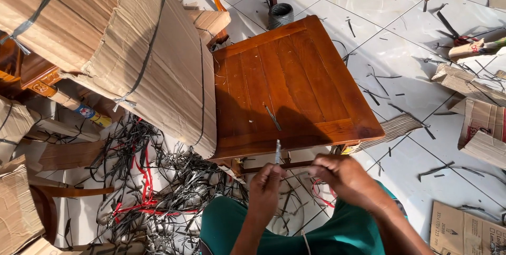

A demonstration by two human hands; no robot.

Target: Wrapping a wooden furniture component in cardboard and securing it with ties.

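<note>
White floor tiles (pixel 400 49) lay littered with black strap offcuts (pixel 174 181). At lower centre the left hand (pixel 265 184) pinched a thin strip (pixel 278 151) upright; the right hand (pixel 337 176), just beside, seemingly gripped its lower end.

Two hands are counted, near: a left hand (pixel 265 184) and a right hand (pixel 337 175). One thin strip (pixel 278 151) is held upright in the left hand. One wooden tabletop (pixel 289 86) is recorded at centre, with one loose strip (pixel 272 117) lying on it. One large cardboard-wrapped piece (pixel 105 28) is noted far left, bound by two dark straps so far as can be seen. One coil (pixel 280 15) is counted far, beyond the tabletop. One tangled heap of straps (pixel 158 181) is recorded near left; its strands cannot be counted. Cardboard scraps (pixel 482 123) at right number at least four. One printed cardboard sheet (pixel 466 231) lies near right.
</note>
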